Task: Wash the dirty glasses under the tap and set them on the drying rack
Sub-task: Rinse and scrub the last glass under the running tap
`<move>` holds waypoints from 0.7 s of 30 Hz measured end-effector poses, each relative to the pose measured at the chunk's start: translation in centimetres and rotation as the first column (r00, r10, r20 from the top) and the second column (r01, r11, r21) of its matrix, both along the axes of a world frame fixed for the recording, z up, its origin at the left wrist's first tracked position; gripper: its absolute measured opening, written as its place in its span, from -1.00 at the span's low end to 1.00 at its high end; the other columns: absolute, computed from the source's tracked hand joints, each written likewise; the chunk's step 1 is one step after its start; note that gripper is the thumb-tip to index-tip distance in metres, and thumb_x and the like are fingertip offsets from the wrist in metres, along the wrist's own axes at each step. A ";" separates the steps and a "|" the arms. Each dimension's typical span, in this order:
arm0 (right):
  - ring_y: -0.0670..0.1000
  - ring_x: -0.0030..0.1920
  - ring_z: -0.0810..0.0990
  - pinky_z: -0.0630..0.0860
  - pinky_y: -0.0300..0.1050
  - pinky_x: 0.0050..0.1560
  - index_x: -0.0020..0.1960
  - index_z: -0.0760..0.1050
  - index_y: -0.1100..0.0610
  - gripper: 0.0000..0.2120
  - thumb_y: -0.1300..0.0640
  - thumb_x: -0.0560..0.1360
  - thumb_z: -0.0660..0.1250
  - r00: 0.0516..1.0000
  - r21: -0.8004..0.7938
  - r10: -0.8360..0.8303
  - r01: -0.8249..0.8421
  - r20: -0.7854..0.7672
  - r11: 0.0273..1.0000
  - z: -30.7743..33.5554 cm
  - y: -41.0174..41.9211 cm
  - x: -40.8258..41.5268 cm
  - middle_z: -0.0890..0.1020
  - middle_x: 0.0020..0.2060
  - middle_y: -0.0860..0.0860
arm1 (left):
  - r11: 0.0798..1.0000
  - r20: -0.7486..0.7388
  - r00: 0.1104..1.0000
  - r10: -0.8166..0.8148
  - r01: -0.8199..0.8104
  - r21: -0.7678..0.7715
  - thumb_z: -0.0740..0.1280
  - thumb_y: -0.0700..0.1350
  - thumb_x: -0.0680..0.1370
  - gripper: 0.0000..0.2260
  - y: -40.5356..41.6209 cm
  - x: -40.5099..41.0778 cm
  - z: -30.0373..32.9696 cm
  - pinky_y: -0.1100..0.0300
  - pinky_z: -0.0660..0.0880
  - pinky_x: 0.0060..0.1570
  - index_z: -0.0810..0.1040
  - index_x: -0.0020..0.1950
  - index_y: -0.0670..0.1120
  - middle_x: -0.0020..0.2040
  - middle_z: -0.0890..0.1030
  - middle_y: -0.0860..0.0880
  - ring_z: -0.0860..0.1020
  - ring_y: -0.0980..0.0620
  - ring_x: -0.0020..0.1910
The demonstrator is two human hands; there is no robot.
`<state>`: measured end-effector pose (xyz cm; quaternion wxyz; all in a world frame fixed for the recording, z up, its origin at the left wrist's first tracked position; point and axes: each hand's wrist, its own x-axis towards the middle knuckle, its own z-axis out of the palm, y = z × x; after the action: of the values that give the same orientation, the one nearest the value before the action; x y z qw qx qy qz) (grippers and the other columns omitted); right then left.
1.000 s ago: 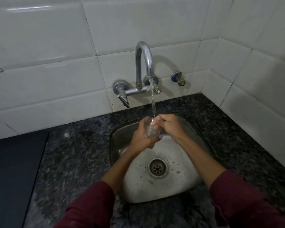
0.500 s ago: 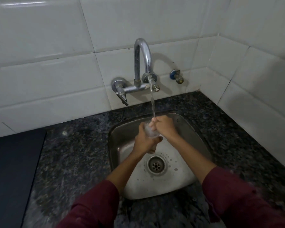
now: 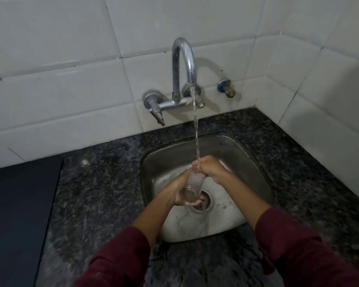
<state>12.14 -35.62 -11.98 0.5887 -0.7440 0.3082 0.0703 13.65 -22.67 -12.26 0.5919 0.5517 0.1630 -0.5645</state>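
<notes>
A clear drinking glass [image 3: 193, 184] is tilted over the steel sink [image 3: 247, 160], base towards me, mouth up and away. My left hand [image 3: 179, 190] grips its lower part from the left. My right hand [image 3: 208, 167] is curled round its rim end. A thin stream of water runs from the chrome tap [image 3: 183, 67] down onto my right hand and the glass mouth. No other glass and no drying rack is in view.
Dark speckled granite counter [image 3: 104, 183] surrounds the sink. A dark flat slab [image 3: 19, 214] lies at the left. White tiled walls [image 3: 319, 100] close in behind and on the right. A small blue-capped valve [image 3: 226, 88] sticks out of the wall.
Both hands with the glass have moved lower into the sink, away from the spout. The glass now leans with its base towards me.
</notes>
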 end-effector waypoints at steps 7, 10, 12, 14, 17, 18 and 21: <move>0.05 0.24 0.51 0.50 0.11 0.16 0.41 0.07 -0.25 -0.26 0.16 0.44 0.42 0.975 0.373 0.049 -0.130 0.217 0.919 1.9 1.0 -3.1 0.49 0.20 -0.15 | 0.904 0.321 0.882 0.346 -0.222 -0.366 0.06 0.14 0.65 -0.61 -1.1 0.6 0.1 -0.04 0.60 -0.07 0.29 0.44 0.06 0.20 0.60 -0.14 0.63 -0.12 0.05; 0.06 0.25 0.52 0.54 0.12 0.17 0.49 -0.17 -0.23 0.10 0.24 0.29 0.51 0.953 0.214 0.117 -0.180 0.278 0.960 2.6 1.1 -2.8 0.43 0.34 -0.02 | 0.889 0.419 0.818 0.394 -0.222 -0.402 0.05 0.05 0.67 -0.67 -1.8 0.8 1.0 -0.08 0.48 0.23 0.38 0.37 0.00 0.20 0.59 -0.06 0.57 -0.08 0.17; 0.06 0.30 0.46 0.56 0.02 0.11 0.51 -0.17 -0.17 0.13 0.18 0.21 0.49 0.938 -0.157 0.240 -0.206 0.250 0.966 3.6 0.9 -2.7 0.32 0.41 -0.01 | 0.944 0.591 0.741 0.319 -0.193 -0.268 0.05 0.09 0.66 -0.66 -2.0 1.6 1.2 -0.09 0.39 0.33 0.46 0.32 0.01 0.25 0.55 -0.03 0.52 -0.03 0.23; 0.10 0.35 0.39 0.54 0.01 0.08 0.52 -0.19 -0.11 0.09 0.16 0.24 0.47 0.911 -0.518 0.387 -0.264 0.142 0.813 4.0 1.0 -2.7 0.16 0.49 -0.02 | 0.978 0.770 0.603 0.209 -0.129 -0.165 0.10 0.13 0.64 -0.70 -2.1 2.4 1.5 -0.03 0.45 0.24 0.56 0.12 0.05 0.17 0.58 -0.05 0.55 0.01 0.15; 0.15 0.35 0.39 0.51 0.01 0.02 0.51 -0.22 -0.10 0.05 0.10 0.29 0.44 0.898 -0.702 0.436 -0.271 0.061 0.658 3.8 1.4 -2.7 0.04 0.53 -0.01 | 0.976 0.787 0.578 0.215 -0.160 -0.149 0.18 0.00 0.64 -0.75 -3.0 3.1 3.4 0.08 0.47 -0.12 0.50 -0.17 -0.08 -0.21 0.55 -0.06 0.52 0.01 -0.20; 0.14 0.33 0.42 0.53 0.01 0.02 0.51 -0.20 -0.13 0.05 0.12 0.27 0.44 0.905 -0.661 0.412 -0.247 0.104 0.708 4.0 1.5 -2.7 0.11 0.51 0.00 | 0.961 0.744 0.608 0.278 -0.186 -0.207 0.19 -0.06 0.64 -0.75 -3.2 3.3 3.9 0.07 0.45 -0.15 0.49 -0.19 -0.10 -0.25 0.53 -0.08 0.50 -0.01 -0.24; 0.09 -0.04 0.62 0.57 -0.04 -0.17 0.47 -0.05 -0.27 0.03 0.31 0.25 0.42 0.931 -0.146 0.196 -0.158 0.307 0.977 4.8 1.0 -2.5 0.52 0.22 0.00 | 0.910 0.609 0.690 0.390 -0.190 -0.368 0.16 -0.18 0.64 -0.76 -2.9 3.6 4.9 0.07 0.50 -0.15 0.49 -0.20 -0.15 -0.26 0.55 -0.12 0.53 -0.02 -0.27</move>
<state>9.68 -34.66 -7.16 0.5768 -0.8040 0.1439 -0.0168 17.25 -25.56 -7.32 0.7635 0.5959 -0.0554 -0.2428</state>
